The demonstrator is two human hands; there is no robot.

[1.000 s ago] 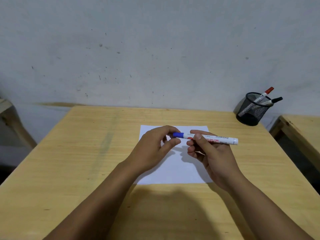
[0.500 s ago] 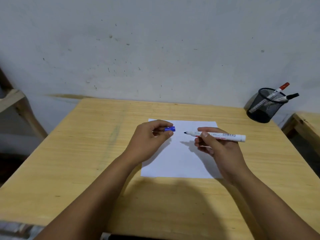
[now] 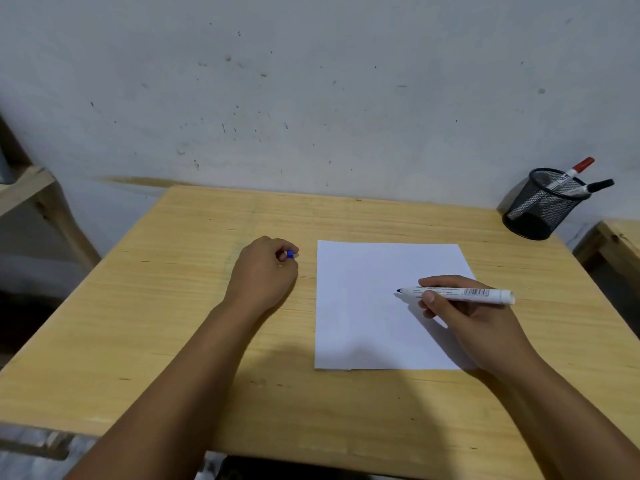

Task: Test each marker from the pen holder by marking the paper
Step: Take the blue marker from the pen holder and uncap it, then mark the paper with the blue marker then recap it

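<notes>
left hand (image 3: pixel 265 271) rests closed on the blue cap (image 3: pixel 290 254) beside the paper (image 3: pixel 367 323). right hand (image 3: pixel 460 306) grips the uncapped marker (image 3: pixel 457 293), its tip seemingly just above the sheet: lower it gently, draw one short line. two markers wait in the pen holder (image 3: pixel 540 206).

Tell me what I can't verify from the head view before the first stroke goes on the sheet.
- Small blue cap: mostly hidden inside the closed left hand.
- Uncapped white marker: barrel print too small to read; whether its dark tip touches the white paper sheet is unclear.
- Black mesh pen holder: the mesh obscures the lower barrels of its red-capped and black-capped markers.
</notes>
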